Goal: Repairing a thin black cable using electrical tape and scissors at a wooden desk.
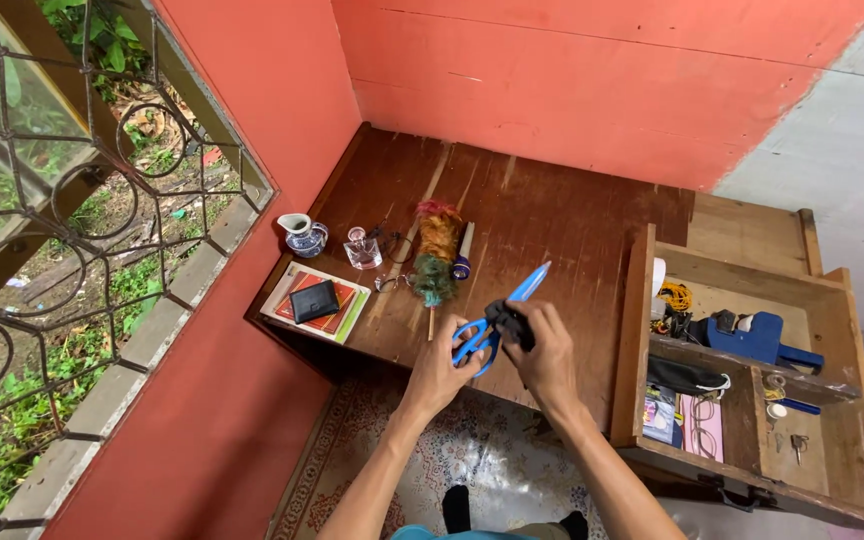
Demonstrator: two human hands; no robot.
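Blue-handled scissors point(492, 322) — held above the front edge of the brown wooden desk point(552, 230), blades shut and pointing up and away; left hand point(439, 368) gripping the blue loop handles with fingers curled, right hand point(544, 352) with fingers pressed together around a small black object point(510, 322) at the pivot. On the desk behind: multicoloured feather duster point(437, 252), blue-and-white jug point(302, 236), small glass bottle point(362, 250), black wallet point(314, 300) lying on a red book point(337, 312) — wooden shelf unit point(832, 330) to the right holding a blue label gun point(757, 338)
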